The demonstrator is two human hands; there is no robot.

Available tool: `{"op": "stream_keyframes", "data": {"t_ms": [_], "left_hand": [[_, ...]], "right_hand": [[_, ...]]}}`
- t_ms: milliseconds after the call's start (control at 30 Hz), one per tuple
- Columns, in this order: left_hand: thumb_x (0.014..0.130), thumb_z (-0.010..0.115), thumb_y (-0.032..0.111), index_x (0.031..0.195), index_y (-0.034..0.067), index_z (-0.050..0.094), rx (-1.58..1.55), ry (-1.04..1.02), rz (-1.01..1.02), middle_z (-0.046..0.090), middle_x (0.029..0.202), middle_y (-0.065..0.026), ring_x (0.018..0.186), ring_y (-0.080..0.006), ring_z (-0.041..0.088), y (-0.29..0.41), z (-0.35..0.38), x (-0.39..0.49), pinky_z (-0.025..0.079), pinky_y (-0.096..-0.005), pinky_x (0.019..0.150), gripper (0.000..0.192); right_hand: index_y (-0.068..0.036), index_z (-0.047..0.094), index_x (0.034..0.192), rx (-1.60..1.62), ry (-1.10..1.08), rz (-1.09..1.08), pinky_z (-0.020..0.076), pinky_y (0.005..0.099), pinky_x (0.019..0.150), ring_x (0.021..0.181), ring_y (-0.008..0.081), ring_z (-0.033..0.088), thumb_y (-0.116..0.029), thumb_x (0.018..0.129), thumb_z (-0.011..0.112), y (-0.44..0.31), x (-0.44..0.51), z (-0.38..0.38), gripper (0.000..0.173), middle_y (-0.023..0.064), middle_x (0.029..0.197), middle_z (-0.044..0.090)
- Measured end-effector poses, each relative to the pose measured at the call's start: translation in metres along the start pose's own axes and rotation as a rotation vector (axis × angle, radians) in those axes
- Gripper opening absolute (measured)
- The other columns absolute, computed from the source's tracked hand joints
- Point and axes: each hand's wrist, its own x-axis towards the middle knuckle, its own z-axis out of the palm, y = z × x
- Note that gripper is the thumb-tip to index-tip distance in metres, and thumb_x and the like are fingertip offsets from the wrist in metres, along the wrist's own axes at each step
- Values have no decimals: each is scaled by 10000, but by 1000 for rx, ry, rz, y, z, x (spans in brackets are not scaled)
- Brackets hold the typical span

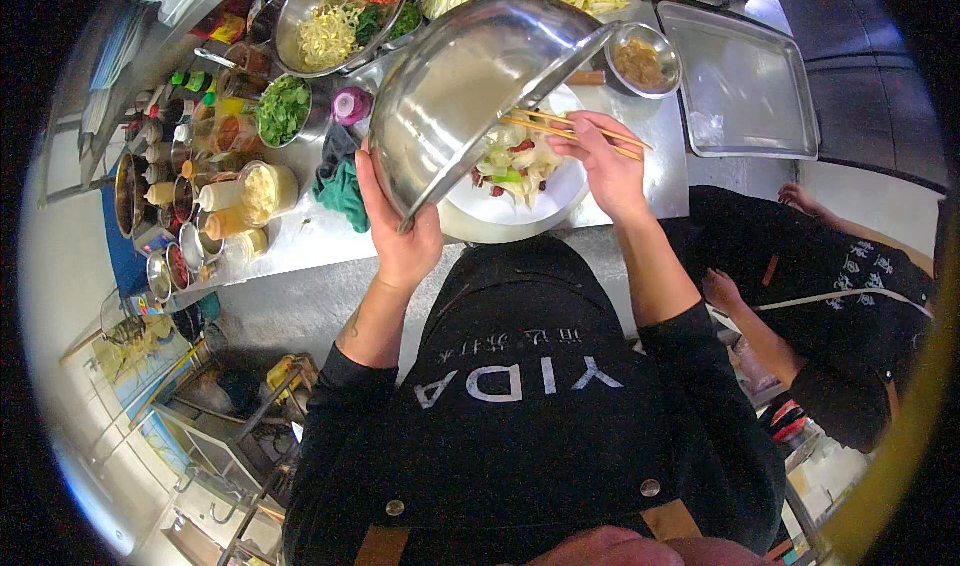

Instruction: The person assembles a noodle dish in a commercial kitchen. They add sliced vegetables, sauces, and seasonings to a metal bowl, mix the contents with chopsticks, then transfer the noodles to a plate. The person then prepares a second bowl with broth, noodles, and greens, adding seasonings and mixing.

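Note:
My left hand (405,243) grips the rim of a large stainless steel mixing bowl (450,93), tipped on its side above a white plate (517,209). Wooden chopsticks (570,128) are held in my right hand (611,164), their tips at the bowl's lower rim. On the plate lies a heap of sliced pale cabbage-like vegetable (517,164) with red and green pieces. The bowl's inside faces away from me, so what it holds is hidden. Part of the plate is covered by the bowl and my right hand.
A green cloth (343,194) lies left of my left hand. Squeeze bottles (221,197), a tub of minced garlic (262,191) and a pot of leafy greens (283,109) stand further left. A small metal bowl (643,59) and a metal tray (742,78) lie right. A co-worker (817,273) stands at right.

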Motion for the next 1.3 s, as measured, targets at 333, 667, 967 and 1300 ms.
{"op": "stream_keyframes", "data": {"t_ms": [333, 667, 967, 1300], "left_hand": [[790, 476, -151, 1560, -7, -37, 81, 28, 100, 197, 1599, -252, 1463, -367, 260, 3, -8, -1, 182, -444, 1193, 936], [823, 522, -60, 1539, -71, -33, 191, 51, 29, 228, 1589, -222, 1456, -307, 265, 6, -1, 8, 188, -383, 1187, 906], [801, 526, -74, 1550, -40, -40, 82, 88, 1, 233, 1589, -208, 1446, -292, 280, 7, 7, 8, 201, -362, 1179, 940], [793, 520, -95, 1373, -27, 337, -452, 381, -508, 478, 1348, -176, 1202, -258, 531, -2, -3, 21, 446, -373, 1024, 612]], "right_hand": [[84, 610, 1131, 57, 135, 58, 601, 361, 797, 879, 309, 720, -117, 969, 621, 1, -18, -50, 259, 244, 1049, 690], [52, 618, 1114, 243, 183, 134, 596, 342, 816, 917, 289, 720, -117, 969, 612, 16, -23, -58, 223, 220, 1049, 698], [83, 604, 1173, 105, 157, 120, 601, 369, 823, 930, 318, 719, -133, 982, 597, 4, -26, -38, 289, 271, 1082, 687], [109, 579, 1187, 38, 83, 72, 597, 375, 852, 959, 343, 712, -142, 1000, 574, -4, -33, -65, 314, 294, 1121, 664]]}}
